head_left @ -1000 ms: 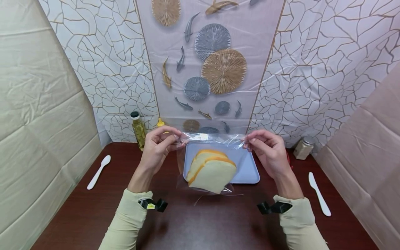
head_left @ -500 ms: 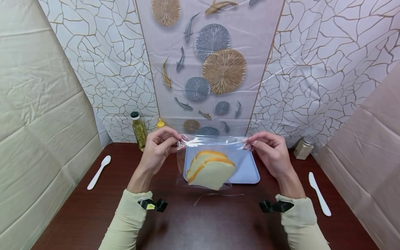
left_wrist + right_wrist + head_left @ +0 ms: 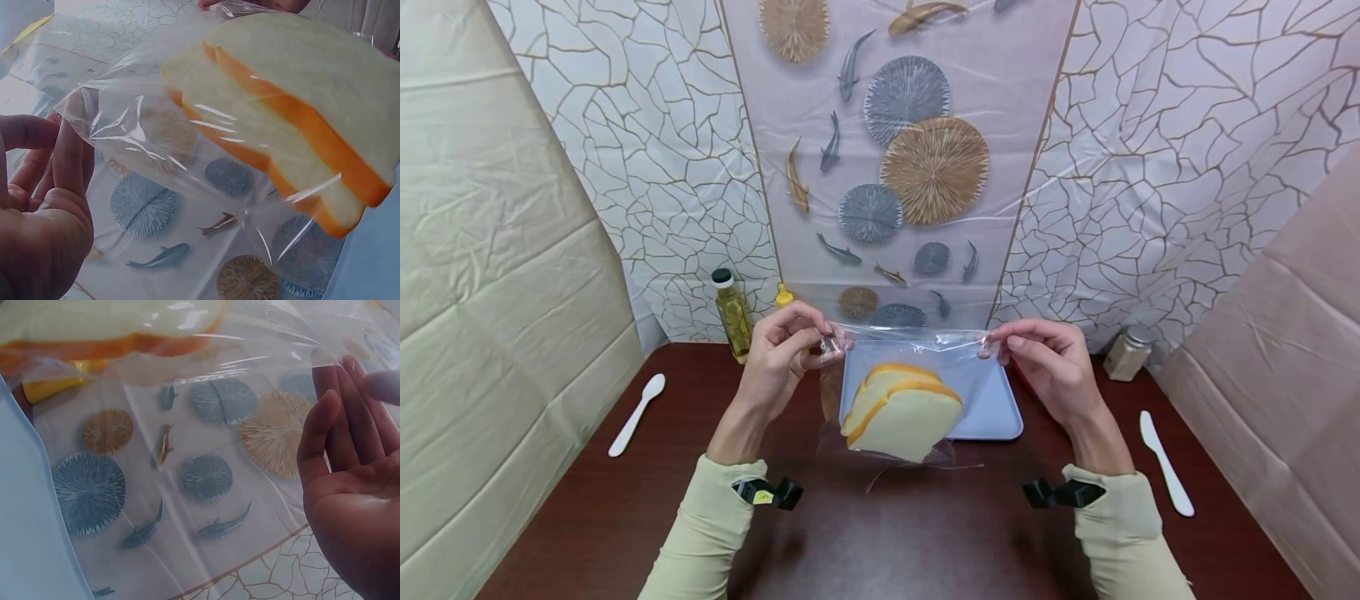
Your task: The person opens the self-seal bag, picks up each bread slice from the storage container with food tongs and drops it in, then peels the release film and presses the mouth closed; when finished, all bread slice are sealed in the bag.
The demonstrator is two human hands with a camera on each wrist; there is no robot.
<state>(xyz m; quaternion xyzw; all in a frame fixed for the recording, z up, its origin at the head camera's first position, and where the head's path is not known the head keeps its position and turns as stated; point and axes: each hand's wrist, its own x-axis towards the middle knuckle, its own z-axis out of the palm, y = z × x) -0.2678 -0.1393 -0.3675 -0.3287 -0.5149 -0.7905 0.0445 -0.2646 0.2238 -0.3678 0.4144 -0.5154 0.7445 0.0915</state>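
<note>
A clear plastic bag [image 3: 901, 350] hangs between my hands above the table, with two slices of bread [image 3: 901, 412] in its lower part. My left hand [image 3: 784, 350] pinches the bag's top left corner and my right hand [image 3: 1047, 357] pinches the top right corner. In the left wrist view the bread slices [image 3: 294, 119], white with orange crusts, show through the bag film [image 3: 137, 131] beside my curled left fingers [image 3: 44, 181]. From the right wrist, the bag film [image 3: 250, 350] meets my right fingertips [image 3: 350, 381], and the bread [image 3: 112, 325] lies at the upper left.
A light blue tray [image 3: 992, 408] lies on the dark wooden table [image 3: 895, 533] behind the bag. A white spoon [image 3: 637, 413] sits at the left, a white knife [image 3: 1165, 463] at the right. An oil bottle [image 3: 732, 313], a yellow-capped bottle [image 3: 784, 295] and a spice jar [image 3: 1126, 355] stand at the back.
The bag with the bread has shifted slightly to the left and my hands have drawn a little closer along its top edge. Both hands keep their pinch.
</note>
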